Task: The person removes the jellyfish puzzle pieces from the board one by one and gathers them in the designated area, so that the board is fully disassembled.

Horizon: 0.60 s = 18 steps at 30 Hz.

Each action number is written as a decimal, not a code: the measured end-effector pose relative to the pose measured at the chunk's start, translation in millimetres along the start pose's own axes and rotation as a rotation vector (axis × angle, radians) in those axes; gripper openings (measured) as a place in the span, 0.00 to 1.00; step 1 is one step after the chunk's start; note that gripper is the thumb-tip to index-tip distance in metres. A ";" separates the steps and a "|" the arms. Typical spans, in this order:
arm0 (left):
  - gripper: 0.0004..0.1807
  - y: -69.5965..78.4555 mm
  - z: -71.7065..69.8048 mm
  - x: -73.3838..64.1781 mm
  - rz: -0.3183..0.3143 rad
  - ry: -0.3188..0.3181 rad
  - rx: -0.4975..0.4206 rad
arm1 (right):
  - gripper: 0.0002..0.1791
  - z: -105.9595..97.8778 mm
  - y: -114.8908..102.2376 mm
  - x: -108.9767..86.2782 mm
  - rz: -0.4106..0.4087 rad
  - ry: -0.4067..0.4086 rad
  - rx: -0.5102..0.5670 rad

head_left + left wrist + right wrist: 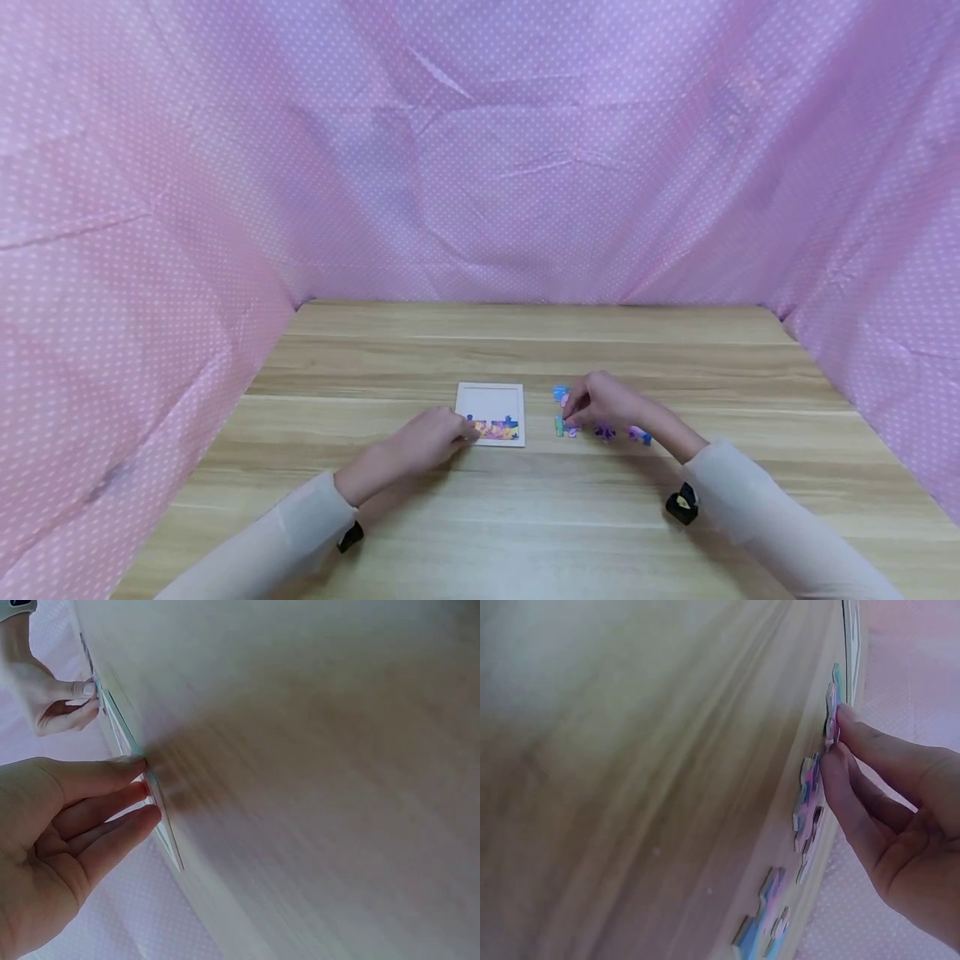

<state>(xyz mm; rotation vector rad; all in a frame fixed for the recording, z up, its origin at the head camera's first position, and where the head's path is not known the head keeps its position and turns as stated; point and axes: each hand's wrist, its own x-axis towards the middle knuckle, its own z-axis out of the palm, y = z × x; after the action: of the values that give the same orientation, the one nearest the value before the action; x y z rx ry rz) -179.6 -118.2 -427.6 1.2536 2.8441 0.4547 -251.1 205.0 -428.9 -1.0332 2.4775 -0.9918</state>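
A white square puzzle frame (491, 387) lies on the table, with colourful joined pieces (498, 430) along its near side and a bare white area behind them. My left hand (433, 439) rests at the frame's near left corner. Its thumb and fingertips touch the frame edge (169, 831) in the left wrist view. To the right of the frame, my right hand (604, 400) pinches a pink and green puzzle piece (832, 712) between thumb and index finger, close to the tabletop. The fingers partly cover that piece.
Several loose pieces lie around the right hand: a blue one (561, 392), a dark purple one (604, 432) and a pink and blue one (640, 434). The wooden table (525, 517) is bordered by pink dotted cloth (480, 208) at the back and sides.
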 end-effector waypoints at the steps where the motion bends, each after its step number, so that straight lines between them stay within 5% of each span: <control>1: 0.08 0.1 -0.4 0.2 0.001 0.000 0.004 | 0.03 -0.1 -0.2 0.0 -0.012 0.002 -0.016; 18: 0.08 5.8 -0.9 -0.8 -0.012 0.007 0.025 | 0.04 0.6 1.0 -1.5 -0.005 0.021 -0.045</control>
<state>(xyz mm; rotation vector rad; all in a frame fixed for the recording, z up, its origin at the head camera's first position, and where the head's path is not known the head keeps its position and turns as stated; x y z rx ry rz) -175.0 -115.3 -425.2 1.2403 2.8702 0.4247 -250.3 206.2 -430.0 -1.0484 2.5265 -0.9580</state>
